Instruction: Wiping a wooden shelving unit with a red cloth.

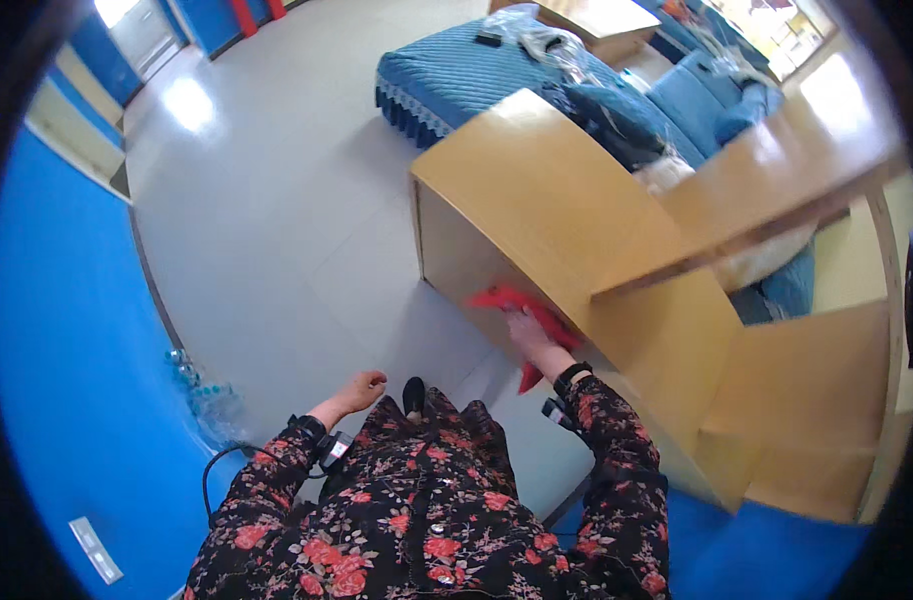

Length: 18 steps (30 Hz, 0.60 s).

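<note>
My right hand presses a red cloth against the grey side panel of a wooden cabinet. Its fingers lie over the cloth, and one corner of the fabric hangs below the wrist. My left hand hangs in front of my body above the floor, touching nothing. Its fingers are loosely bent and apart, with nothing in them. Both wrists wear dark bands with small devices attached.
Shelf boards jut from the cabinet on the right. Behind it stands a blue quilted bed with clothes and bags on it. Bottles in clear plastic lie along the blue wall at left. A black shoe shows below me.
</note>
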Each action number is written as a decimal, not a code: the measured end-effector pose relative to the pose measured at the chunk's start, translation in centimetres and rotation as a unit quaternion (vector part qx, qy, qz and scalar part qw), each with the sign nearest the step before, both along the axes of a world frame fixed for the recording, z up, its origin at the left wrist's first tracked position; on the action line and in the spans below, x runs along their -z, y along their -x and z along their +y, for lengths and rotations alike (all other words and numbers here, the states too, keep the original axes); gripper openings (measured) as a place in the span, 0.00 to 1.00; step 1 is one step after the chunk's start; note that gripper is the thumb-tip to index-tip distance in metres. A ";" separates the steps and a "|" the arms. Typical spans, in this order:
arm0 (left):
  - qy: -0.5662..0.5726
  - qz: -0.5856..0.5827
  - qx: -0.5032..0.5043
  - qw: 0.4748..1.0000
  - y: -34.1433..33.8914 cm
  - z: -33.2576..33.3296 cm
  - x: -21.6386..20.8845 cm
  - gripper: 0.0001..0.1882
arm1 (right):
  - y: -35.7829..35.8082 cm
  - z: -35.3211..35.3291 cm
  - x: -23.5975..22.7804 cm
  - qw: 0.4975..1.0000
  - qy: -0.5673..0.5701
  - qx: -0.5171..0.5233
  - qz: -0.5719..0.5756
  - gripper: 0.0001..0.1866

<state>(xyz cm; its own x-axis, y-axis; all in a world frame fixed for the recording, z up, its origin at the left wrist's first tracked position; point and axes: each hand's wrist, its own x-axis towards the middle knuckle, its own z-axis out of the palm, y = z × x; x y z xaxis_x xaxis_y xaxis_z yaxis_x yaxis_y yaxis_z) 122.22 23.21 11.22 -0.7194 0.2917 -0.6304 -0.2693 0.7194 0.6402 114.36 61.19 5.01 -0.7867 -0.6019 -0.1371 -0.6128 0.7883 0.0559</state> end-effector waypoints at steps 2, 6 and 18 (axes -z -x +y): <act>0.037 0.004 -0.047 0.998 -2.0 -2.7 0.5 0.18 | -2.9 0.2 3.0 0.993 -0.092 -0.067 -0.017 0.22; 0.040 -0.021 -0.150 0.988 -6.5 -6.3 3.2 0.18 | -1.5 0.1 3.9 0.944 -0.251 -0.149 -0.151 0.22; 0.052 -0.092 -0.349 0.931 -13.9 -8.9 9.9 0.14 | 14.9 -7.6 2.1 0.935 -0.276 -0.184 0.127 0.26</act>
<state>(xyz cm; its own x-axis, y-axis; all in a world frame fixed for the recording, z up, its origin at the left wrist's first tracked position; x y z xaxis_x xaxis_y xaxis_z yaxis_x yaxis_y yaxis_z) 136.13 14.35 1.34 -0.5871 -0.2764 -0.7608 -0.7933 0.3834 0.4729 99.50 53.59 2.93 -0.5897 -0.7308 -0.3438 -0.7487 0.3349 0.5721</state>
